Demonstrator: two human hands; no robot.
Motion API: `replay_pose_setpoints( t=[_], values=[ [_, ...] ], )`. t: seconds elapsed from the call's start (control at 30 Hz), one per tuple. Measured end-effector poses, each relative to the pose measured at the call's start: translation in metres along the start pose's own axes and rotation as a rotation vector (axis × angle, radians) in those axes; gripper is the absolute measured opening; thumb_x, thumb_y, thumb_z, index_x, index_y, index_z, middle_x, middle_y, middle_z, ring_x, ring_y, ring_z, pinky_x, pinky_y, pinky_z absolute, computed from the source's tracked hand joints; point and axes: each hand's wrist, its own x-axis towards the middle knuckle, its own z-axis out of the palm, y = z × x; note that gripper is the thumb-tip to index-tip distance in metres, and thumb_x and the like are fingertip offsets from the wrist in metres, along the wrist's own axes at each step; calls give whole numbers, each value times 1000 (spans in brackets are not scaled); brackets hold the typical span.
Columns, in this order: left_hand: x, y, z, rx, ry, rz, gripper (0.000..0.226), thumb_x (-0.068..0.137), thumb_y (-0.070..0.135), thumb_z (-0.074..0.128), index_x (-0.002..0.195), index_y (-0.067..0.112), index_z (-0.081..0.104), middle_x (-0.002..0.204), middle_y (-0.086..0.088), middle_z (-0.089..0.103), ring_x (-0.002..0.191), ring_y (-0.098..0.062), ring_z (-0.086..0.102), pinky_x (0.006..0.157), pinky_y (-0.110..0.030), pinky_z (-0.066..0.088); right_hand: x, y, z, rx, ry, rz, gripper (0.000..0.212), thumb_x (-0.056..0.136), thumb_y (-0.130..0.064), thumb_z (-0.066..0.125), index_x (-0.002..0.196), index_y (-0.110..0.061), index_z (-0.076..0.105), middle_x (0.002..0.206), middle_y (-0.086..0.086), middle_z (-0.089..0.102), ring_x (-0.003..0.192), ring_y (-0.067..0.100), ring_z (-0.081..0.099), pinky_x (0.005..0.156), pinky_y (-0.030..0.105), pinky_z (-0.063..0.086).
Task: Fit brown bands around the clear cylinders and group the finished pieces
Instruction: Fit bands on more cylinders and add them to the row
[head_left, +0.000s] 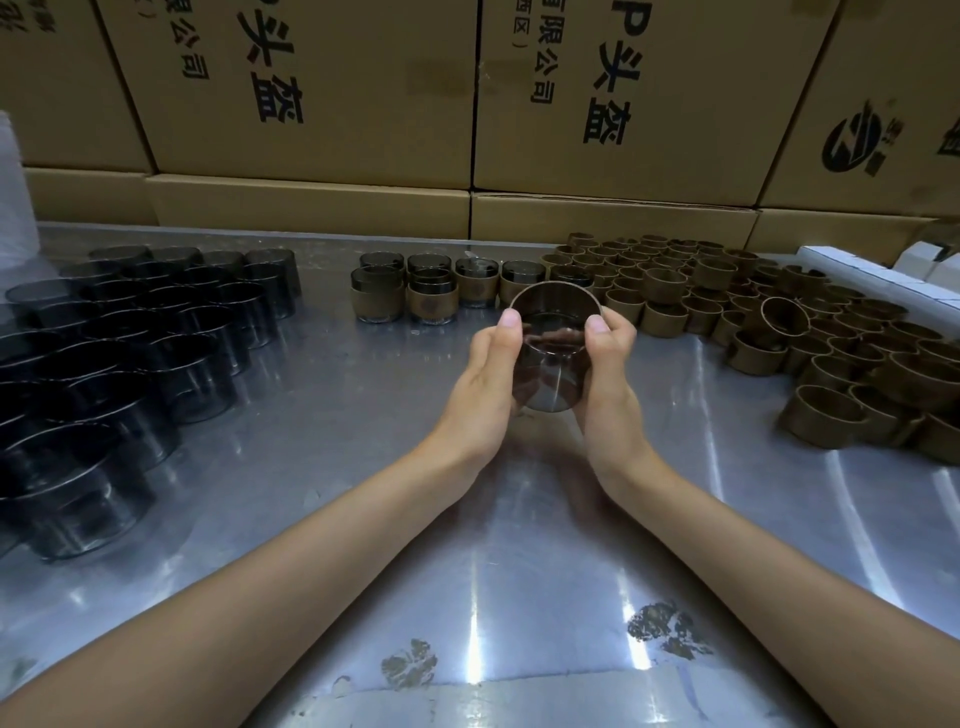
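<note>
Both hands, left hand and right hand, are gripping one glass above the surface, thumbs pressing its rim, with a band seemingly sitting at the top. Uneven pushing could be jamming the band crooked, or the smooth glass could be slipping. The glass is looking empty; bare glasses are waiting left, loose bands right, finished pieces behind.

One smoky clear cylinder held tilted above worktop, bare cylinders massed left, loose brown bands heaped right, banded finished pieces rowed rear centre
</note>
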Motion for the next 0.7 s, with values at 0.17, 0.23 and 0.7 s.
replay_pose_setpoints(
  t=[0.17,0.23,0.7],
  values=[
    [5,-6,-3,-74,42,-52,54,94,52,39,130,15,53,122,-8,64,116,-21,60,90,-32,49,2,2,-2,-10,11,-2,26,86,-42,38,111,-34,37,103,0,56,91,7,62,79,26,51],
    [7,-6,-5,-86,44,-69,50,97,48,39,130,14,54,121,-9,65,115,-21,61,91,-33,50,3,4,-2,16,11,20,19,95,-35,39,114,-34,37,101,1,57,92,10,62,83,29,50],
    [12,19,-33,-127,-118,-129,50,92,24,59,136,3,46,132,-18,58,116,-22,59,96,-29,48,19,-7,-33,264,-323,669,64,68,-43,68,123,-11,57,116,9,69,105,20,67,81,25,55]
  ],
)
